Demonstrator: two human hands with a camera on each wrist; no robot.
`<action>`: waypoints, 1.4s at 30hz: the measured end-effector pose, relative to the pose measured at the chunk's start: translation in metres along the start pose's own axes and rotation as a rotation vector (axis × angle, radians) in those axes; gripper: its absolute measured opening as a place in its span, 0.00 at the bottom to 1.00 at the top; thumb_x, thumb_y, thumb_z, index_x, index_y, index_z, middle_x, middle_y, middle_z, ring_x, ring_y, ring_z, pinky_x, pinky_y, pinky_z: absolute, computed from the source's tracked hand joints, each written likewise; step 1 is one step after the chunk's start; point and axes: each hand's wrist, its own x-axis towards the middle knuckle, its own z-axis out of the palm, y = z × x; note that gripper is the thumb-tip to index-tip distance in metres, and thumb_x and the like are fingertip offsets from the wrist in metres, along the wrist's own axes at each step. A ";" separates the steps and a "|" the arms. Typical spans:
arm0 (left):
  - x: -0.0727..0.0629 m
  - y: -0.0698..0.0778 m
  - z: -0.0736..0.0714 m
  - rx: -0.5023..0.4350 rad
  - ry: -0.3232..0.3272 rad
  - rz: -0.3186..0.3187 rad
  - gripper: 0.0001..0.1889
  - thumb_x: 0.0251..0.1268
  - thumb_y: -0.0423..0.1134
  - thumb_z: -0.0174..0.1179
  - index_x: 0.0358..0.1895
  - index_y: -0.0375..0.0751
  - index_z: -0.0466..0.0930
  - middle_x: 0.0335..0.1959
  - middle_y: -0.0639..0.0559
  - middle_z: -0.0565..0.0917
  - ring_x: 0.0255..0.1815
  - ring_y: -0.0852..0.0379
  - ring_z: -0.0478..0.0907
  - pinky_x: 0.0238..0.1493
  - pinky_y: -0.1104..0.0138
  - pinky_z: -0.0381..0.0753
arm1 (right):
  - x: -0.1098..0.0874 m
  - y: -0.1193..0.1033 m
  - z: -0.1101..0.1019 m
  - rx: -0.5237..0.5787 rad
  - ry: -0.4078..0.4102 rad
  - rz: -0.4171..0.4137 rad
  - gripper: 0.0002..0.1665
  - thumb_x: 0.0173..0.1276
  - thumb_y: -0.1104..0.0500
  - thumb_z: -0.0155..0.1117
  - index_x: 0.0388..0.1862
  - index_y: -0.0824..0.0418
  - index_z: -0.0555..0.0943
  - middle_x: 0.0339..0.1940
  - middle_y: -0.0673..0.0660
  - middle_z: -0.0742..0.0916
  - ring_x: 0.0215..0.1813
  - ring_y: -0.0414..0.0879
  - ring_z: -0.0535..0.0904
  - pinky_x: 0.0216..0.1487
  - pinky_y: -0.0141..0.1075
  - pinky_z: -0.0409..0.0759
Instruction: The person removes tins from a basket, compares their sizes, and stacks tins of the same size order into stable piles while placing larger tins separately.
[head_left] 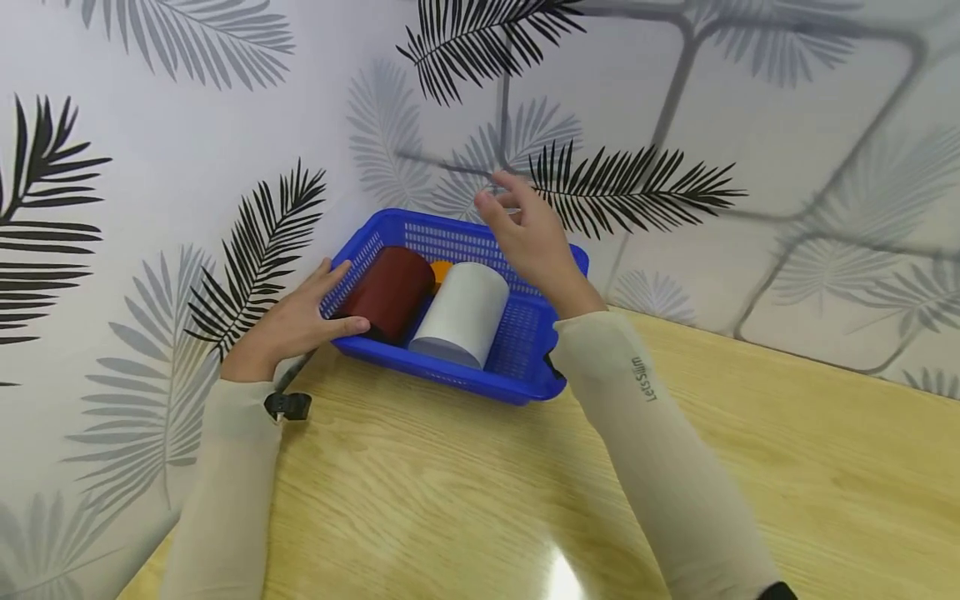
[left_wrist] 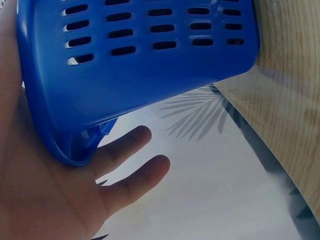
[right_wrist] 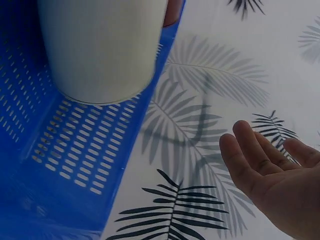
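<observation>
Head view: blue perforated plastic basket (head_left: 450,377) sits on the light wood-grain table (head_left: 420,492), by the white leaf-print wall (head_left: 315,108). Inside: dark red-brown cylinder (head_left: 393,292) on the left, white cylinder (head_left: 467,312) beside it, small orange item (head_left: 441,271) partly hidden between them. Left hand (head_left: 292,321) on the basket's left end, grip wide, thumb over the rim; left wrist view has rim against palm, two fingers extended. Right hand (head_left: 532,242): grip empty, fingers loosely bent; right wrist view shows it apart from the basket.
</observation>
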 end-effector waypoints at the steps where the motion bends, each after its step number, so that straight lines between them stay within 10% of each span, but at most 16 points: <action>1: 0.001 -0.001 0.001 -0.006 0.004 0.008 0.57 0.62 0.70 0.61 0.84 0.54 0.35 0.83 0.45 0.31 0.80 0.31 0.38 0.69 0.30 0.47 | 0.002 0.003 0.004 -0.003 0.002 0.014 0.41 0.77 0.33 0.50 0.82 0.47 0.58 0.68 0.58 0.77 0.64 0.52 0.77 0.59 0.50 0.78; 12: 0.002 -0.005 0.009 -0.016 0.036 0.026 0.58 0.63 0.70 0.60 0.83 0.52 0.33 0.83 0.44 0.31 0.79 0.30 0.38 0.69 0.30 0.47 | 0.015 0.038 0.043 -0.192 -0.197 0.303 0.51 0.77 0.38 0.54 0.85 0.44 0.37 0.82 0.65 0.55 0.80 0.63 0.50 0.75 0.58 0.54; 17: 0.002 -0.003 0.012 0.002 0.019 0.003 0.58 0.63 0.72 0.58 0.83 0.53 0.31 0.83 0.44 0.30 0.79 0.28 0.39 0.69 0.30 0.48 | 0.010 0.056 0.046 -0.118 -0.418 0.502 0.58 0.76 0.38 0.55 0.84 0.53 0.30 0.82 0.67 0.53 0.79 0.64 0.54 0.74 0.56 0.58; 23: 0.002 0.001 0.012 0.011 0.009 0.004 0.58 0.63 0.73 0.56 0.83 0.53 0.30 0.83 0.45 0.29 0.78 0.27 0.40 0.69 0.30 0.49 | 0.008 0.064 0.046 0.061 -0.442 0.719 0.64 0.69 0.31 0.59 0.84 0.54 0.32 0.74 0.70 0.62 0.67 0.70 0.70 0.59 0.61 0.76; 30: 0.002 -0.002 0.012 0.001 0.013 0.004 0.58 0.63 0.73 0.57 0.83 0.51 0.31 0.83 0.44 0.29 0.79 0.28 0.39 0.69 0.31 0.48 | 0.012 0.067 0.053 0.222 -0.409 0.721 0.60 0.67 0.38 0.67 0.81 0.54 0.39 0.69 0.70 0.64 0.66 0.70 0.70 0.53 0.63 0.79; 42: 0.003 -0.003 0.010 -0.007 0.003 0.018 0.58 0.64 0.72 0.57 0.83 0.49 0.31 0.82 0.43 0.28 0.79 0.29 0.39 0.69 0.31 0.48 | 0.010 0.060 0.059 0.196 -0.410 0.561 0.57 0.65 0.41 0.72 0.76 0.56 0.43 0.64 0.66 0.68 0.63 0.62 0.71 0.54 0.63 0.78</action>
